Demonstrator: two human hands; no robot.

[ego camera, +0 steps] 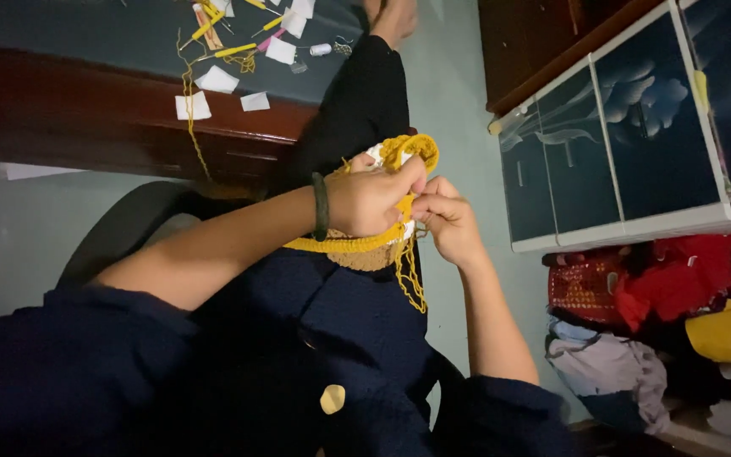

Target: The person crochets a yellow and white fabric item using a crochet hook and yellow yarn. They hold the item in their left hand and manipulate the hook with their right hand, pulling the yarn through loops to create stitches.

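Note:
My left hand (371, 200), with a dark band on the wrist, grips a yellow crocheted piece (412, 149) held over my lap. My right hand (448, 222) pinches the same piece from the right, fingers closed against the left hand's fingers. A yellow band of the work (340, 245) runs under my left wrist, and loose yellow yarn strands (412, 279) hang below both hands. Any hook or needle is hidden between the fingers. I sit in dark blue clothing with one leg stretched forward.
A dark wooden table (86, 118) at upper left carries white paper scraps (217, 80), yellow tools (234, 51) and trailing yellow yarn. A cabinet with dark glass doors (628, 144) stands to the right. Piled red, yellow and white clothes (662, 313) lie at lower right.

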